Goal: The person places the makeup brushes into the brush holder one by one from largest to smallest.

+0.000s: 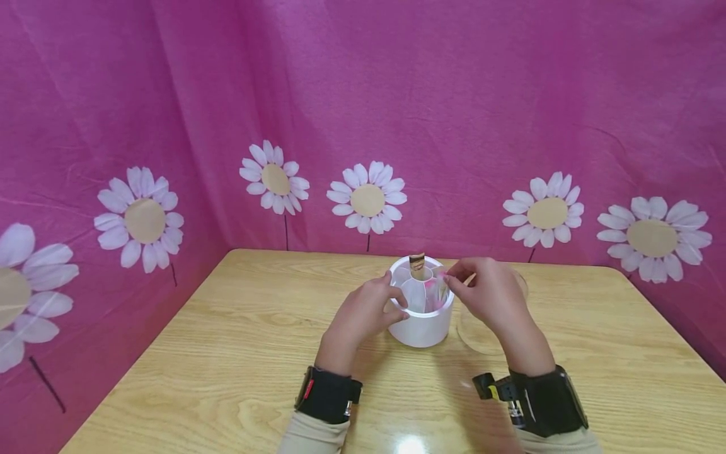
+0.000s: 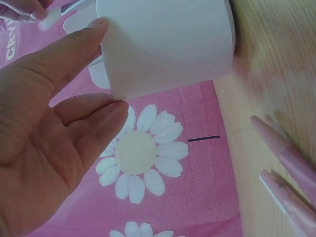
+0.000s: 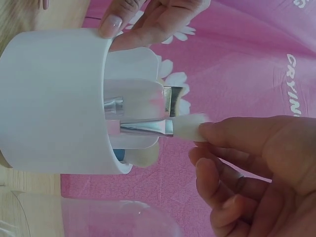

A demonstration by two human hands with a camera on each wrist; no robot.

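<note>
A white round brush holder with clear compartments stands on the table, several makeup brushes in it. My left hand pinches its rim, thumb on the outside, fingertips over the edge. At the holder's right side my right hand holds a makeup brush by its pale bristles between thumb and forefinger. That brush has a silver ferrule, and its lower part is hidden inside the holder. A flat brush with a dark gold ferrule sticks up from the middle compartment.
A clear dome-shaped cover rests on the wooden table, right of the holder. Two pinkish pointed sticks lie on the table in the left wrist view. A pink cloth printed with white flowers hangs behind.
</note>
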